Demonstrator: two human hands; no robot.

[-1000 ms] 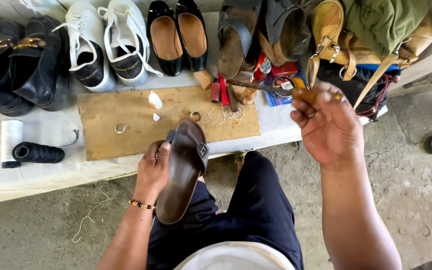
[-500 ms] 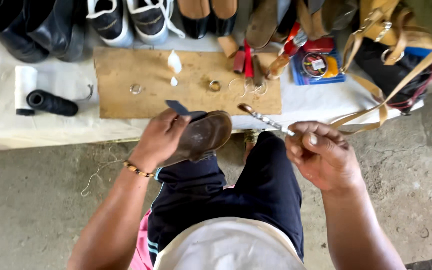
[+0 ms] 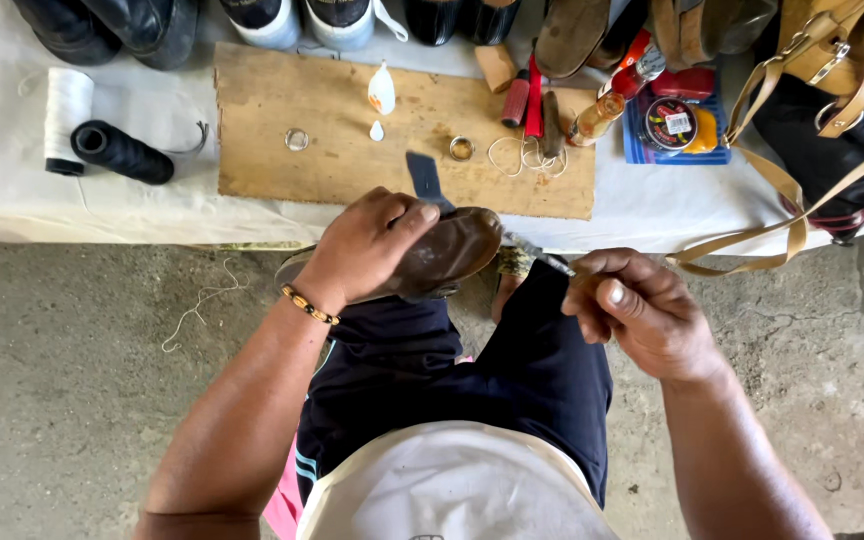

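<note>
My left hand (image 3: 367, 245) grips a brown sandal (image 3: 447, 255), holding it sole-up across my left knee; a dark strap end (image 3: 422, 180) sticks up past my fingers. My right hand (image 3: 637, 310) is closed on a thin metal awl (image 3: 537, 255), whose tip points left and touches the sandal's toe end. A beaded bracelet (image 3: 307, 303) sits on my left wrist. Both hands hover over my lap in dark shorts (image 3: 462, 370), just in front of the table edge.
A white-covered table (image 3: 132, 205) carries a wooden board (image 3: 282, 165) with rings and wire, a white spool (image 3: 67, 110) and black spool (image 3: 122, 152) of thread, glue bottles (image 3: 607, 105), shoes along the back and a tan bag with straps (image 3: 802, 210) at right. Concrete floor below.
The view has tilted down and closer. My left hand turned the sandal sideways on my knee. My right hand came down from the board area and brought the awl tip to the sandal.
</note>
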